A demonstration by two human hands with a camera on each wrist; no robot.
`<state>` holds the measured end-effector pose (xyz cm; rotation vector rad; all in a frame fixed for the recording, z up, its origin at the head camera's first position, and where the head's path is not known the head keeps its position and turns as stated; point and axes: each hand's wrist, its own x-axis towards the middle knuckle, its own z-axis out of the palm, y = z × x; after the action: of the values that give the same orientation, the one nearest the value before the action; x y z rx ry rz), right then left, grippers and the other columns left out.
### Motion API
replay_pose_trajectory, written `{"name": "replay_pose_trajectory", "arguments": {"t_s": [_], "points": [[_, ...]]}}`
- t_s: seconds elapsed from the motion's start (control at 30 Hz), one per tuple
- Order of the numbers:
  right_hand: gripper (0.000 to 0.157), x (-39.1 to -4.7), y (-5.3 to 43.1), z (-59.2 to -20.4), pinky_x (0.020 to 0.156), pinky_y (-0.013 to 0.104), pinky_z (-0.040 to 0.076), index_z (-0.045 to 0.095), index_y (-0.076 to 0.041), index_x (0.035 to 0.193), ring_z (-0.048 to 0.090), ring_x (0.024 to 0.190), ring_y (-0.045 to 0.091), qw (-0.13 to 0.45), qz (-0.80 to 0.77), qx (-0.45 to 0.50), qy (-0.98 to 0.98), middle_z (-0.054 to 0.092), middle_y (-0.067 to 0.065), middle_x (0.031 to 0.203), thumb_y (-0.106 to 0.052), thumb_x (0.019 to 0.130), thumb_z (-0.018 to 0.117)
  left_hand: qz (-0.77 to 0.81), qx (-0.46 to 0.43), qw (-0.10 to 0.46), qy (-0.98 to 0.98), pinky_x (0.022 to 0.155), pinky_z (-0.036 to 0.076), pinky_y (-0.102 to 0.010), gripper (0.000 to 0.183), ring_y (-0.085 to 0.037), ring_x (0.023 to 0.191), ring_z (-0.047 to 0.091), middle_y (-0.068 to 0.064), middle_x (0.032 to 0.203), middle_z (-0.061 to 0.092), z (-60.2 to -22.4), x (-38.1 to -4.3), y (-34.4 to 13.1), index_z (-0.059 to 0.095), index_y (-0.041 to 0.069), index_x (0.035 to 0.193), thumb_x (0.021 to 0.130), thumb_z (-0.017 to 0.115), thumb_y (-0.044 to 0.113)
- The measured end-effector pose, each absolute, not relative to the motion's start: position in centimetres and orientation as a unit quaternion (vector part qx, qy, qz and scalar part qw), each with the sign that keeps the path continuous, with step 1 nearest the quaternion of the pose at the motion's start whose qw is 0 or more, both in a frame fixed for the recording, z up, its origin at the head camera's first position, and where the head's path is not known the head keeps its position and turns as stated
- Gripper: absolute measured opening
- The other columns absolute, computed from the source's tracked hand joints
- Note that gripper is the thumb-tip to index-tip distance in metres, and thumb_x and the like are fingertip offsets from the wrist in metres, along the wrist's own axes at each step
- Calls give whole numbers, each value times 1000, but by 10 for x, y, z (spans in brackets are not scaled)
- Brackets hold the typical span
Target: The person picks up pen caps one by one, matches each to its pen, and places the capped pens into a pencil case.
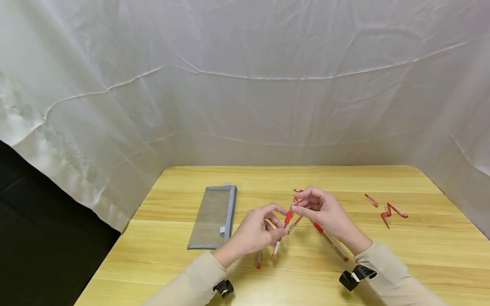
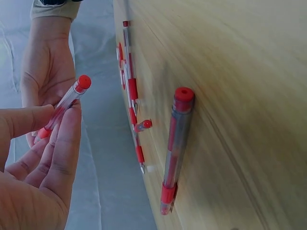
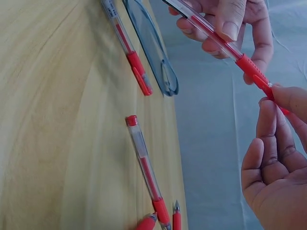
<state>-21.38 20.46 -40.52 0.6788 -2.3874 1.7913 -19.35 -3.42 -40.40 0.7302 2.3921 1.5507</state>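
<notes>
Above the middle of the table, my left hand (image 1: 254, 229) pinches the clear barrel of a red gel pen (image 1: 288, 217) between thumb and fingers. My right hand (image 1: 325, 212) pinches the same pen at its far end, where a red cap (image 3: 261, 81) sits by the red grip. The pen slants, with its red end plug toward me. Beneath the right hand lies another red pen (image 1: 331, 242), partly hidden by that hand. A capped red pen (image 2: 177, 148) rests on the table near the left hand. Further pens (image 3: 146, 163) lie below the right hand.
A grey mesh zip pouch (image 1: 210, 219) lies flat left of the left hand. Several small red pieces that look like pen caps (image 1: 371, 200) are scattered at the right of the wooden table (image 1: 287, 284). White cloth (image 1: 268, 106) hangs behind.
</notes>
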Motion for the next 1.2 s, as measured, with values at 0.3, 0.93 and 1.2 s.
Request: {"name": "replay_pose_trajectory", "arguments": {"t_s": [0.3, 0.93, 1.2], "points": [[29, -213, 203, -406, 82, 30, 64, 71, 3, 128, 78, 93, 12, 21, 569, 225, -790, 77, 21, 111, -6, 100, 75, 514, 251, 94, 815, 58, 63, -33, 58, -12, 64, 72, -2, 94, 72, -405, -193, -38, 64, 23, 144, 93, 81, 0], [35, -207, 219, -405, 85, 28, 60, 67, -7, 138, 76, 96, 13, 5, 559, 208, -803, 78, 6, 106, -17, 104, 72, 492, 239, 68, 834, 57, 63, -34, 61, -10, 66, 66, -5, 89, 68, -413, -196, -59, 59, 10, 148, 92, 79, -5], [32, -210, 228, -411, 92, 30, 62, 66, -4, 136, 77, 97, 14, 2, 560, 206, -802, 78, 8, 106, -14, 105, 70, 474, 215, 70, 851, 56, 63, -36, 62, -10, 64, 64, -5, 88, 65, -420, -195, -70, 57, 4, 148, 91, 79, -4]]}}
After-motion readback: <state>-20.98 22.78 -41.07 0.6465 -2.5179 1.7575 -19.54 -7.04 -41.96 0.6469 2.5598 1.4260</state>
